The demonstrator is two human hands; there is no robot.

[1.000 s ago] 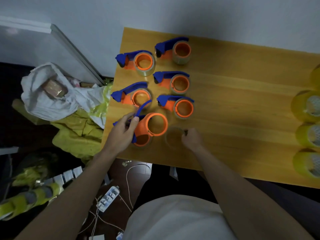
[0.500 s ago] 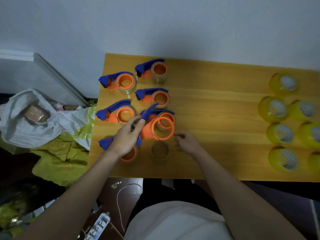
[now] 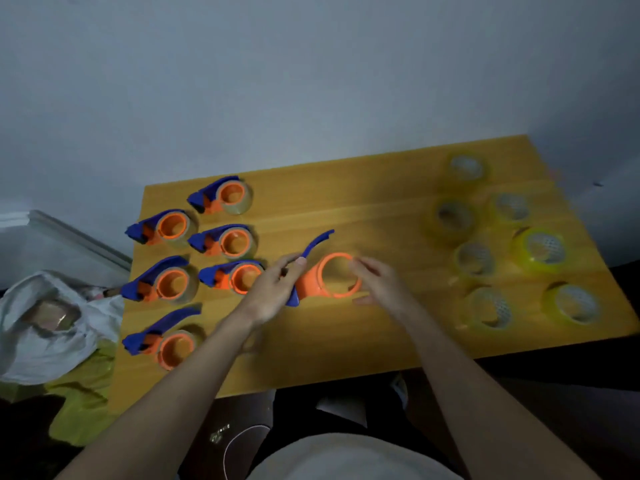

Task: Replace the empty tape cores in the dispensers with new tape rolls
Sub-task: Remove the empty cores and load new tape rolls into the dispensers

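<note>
My left hand (image 3: pixel 273 289) grips an orange and blue tape dispenser (image 3: pixel 322 277) by its blue handle, holding it over the middle of the wooden table (image 3: pixel 346 337). Its orange drum carries no roll. My right hand (image 3: pixel 375 282) is beside the drum's right rim, fingers spread, holding nothing. Several more dispensers lie at the table's left, such as one at the near left (image 3: pixel 166 341) and one at the far left (image 3: pixel 225 195). Several yellowish new tape rolls stand at the right, among them a bright one (image 3: pixel 540 249). The removed core is hidden behind my left forearm.
A white bag (image 3: pixel 45 323) and yellow-green plastic (image 3: pixel 79 400) lie on the floor left of the table. A grey wall rises behind the table. Bare wood shows along the table's near edge between my forearms.
My left hand has carried the dispenser rightward to the table's middle. My right hand has left the loose core and come up beside the drum. The camera has swung right, showing the new rolls.
</note>
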